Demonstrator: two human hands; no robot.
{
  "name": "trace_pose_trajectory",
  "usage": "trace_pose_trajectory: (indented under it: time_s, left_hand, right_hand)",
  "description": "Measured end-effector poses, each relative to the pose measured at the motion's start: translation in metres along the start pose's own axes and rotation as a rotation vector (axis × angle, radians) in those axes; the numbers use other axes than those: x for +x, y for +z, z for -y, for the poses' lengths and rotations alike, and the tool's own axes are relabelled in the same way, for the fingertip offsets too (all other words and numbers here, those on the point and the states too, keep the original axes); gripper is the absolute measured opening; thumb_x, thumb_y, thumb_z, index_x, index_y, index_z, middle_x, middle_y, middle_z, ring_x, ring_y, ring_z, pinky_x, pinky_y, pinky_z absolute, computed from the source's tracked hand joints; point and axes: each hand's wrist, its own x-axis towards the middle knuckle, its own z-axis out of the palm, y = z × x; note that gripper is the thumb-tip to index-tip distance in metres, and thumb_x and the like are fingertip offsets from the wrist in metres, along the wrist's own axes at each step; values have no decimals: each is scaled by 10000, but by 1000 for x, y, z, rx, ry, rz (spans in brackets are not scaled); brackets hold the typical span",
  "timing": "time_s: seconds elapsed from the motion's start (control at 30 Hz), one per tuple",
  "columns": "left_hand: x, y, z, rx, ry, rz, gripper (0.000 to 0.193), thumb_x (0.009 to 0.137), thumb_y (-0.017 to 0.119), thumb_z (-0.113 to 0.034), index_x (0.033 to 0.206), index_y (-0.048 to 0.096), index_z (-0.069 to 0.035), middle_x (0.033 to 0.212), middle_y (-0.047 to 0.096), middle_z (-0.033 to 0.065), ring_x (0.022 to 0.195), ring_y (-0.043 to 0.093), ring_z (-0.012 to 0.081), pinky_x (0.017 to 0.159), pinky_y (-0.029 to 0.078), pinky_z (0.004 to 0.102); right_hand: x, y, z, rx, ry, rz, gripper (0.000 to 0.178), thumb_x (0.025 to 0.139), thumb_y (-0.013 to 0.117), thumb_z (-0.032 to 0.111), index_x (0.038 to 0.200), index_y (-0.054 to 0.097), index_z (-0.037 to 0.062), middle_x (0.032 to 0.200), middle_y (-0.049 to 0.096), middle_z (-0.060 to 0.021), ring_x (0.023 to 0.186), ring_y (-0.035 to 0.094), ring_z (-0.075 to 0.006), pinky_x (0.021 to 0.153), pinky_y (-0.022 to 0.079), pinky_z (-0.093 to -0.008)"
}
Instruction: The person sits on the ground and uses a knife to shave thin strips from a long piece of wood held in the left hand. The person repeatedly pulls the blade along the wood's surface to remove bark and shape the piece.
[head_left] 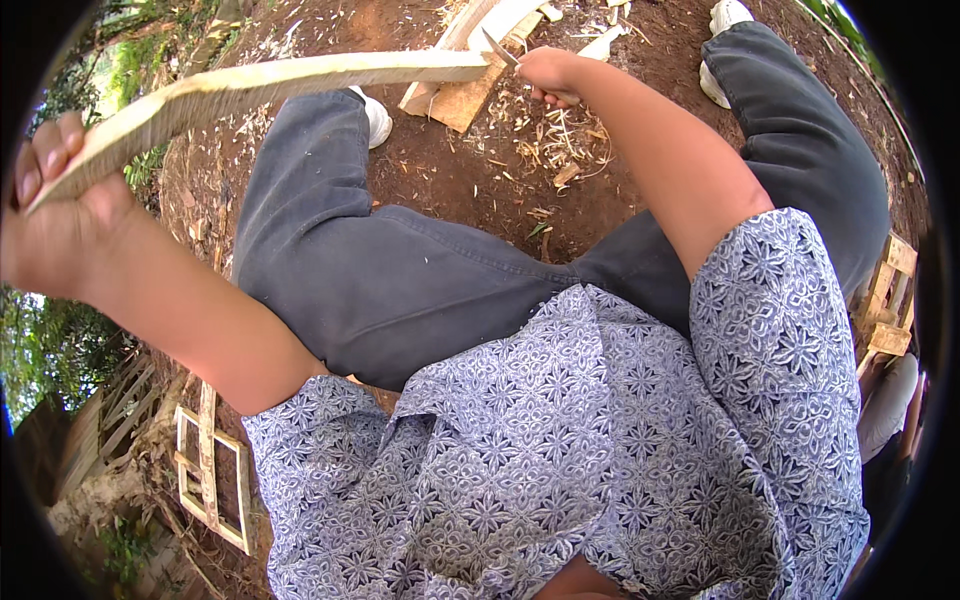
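Note:
My left hand (75,205), raised at the far left, is closed round one end of a long, pale, bent strip of wood (270,78). From there the strip runs to the right, and its squared end lies over or beside some wooden blocks (462,103) on the ground. Just right of that end, my right hand (555,76) is closed on a knife. The narrow knife blade (497,46) points up and left, close to the strip's end; its handle is hidden in my fist. I cannot tell whether the blade touches wood.
Wood shavings (565,140) and chips litter the brown soil between my spread legs. A pale wooden frame (215,465) lies at lower left, near planks and greenery. More joined wood pieces (888,300) are at the right edge, with part of another person (888,405) just below.

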Motion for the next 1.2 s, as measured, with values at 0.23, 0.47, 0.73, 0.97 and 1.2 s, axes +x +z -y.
trace_pose_trajectory:
  time_s: [0.23, 0.47, 0.73, 0.97, 1.2]
  left_hand:
    - [-31, -39, -20, 16, -21, -54, 298, 828, 515, -194, 601, 323, -176, 576, 347, -11, 477, 354, 136, 499, 316, 311]
    - [-79, -54, -61, -112, 69, 154, 299, 871, 494, -197, 605, 359, -182, 576, 402, -33, 483, 387, 121, 507, 351, 296]
    - [-115, -36, -93, -27, 191, -85, 293, 759, 570, -181, 575, 342, -205, 563, 369, -74, 475, 349, 79, 493, 305, 227]
    - [-116, -32, -107, 27, 193, -103, 298, 789, 540, -167, 574, 335, -189, 563, 342, -58, 476, 336, 95, 477, 282, 251]
    - [-106, -38, -94, 6, 172, -165, 250, 746, 569, -167, 577, 387, -192, 550, 394, -71, 468, 370, 89, 486, 298, 233]
  right_hand:
    - [-23, 50, -10, -339, -398, -174, 403, 855, 483, 123, 1219, 608, 5, 1041, 691, -283, 849, 700, -385, 755, 563, -474]
    - [-71, 101, -15, -129, -542, -284, 279, 993, 499, 224, 1204, 538, 45, 962, 701, -252, 941, 674, -431, 844, 510, -506]
    - [-61, 85, -38, -232, -413, -352, 225, 1036, 466, 278, 1161, 533, 103, 930, 690, -247, 912, 663, -456, 796, 502, -554]
    - [-60, 93, -21, -261, -365, -444, 214, 1032, 487, 280, 1162, 561, 127, 843, 681, -240, 849, 672, -439, 764, 510, -533]
    - [-29, 74, -34, -83, -295, -324, 327, 988, 558, 363, 1197, 588, 114, 1044, 699, -175, 1021, 671, -324, 894, 495, -448]
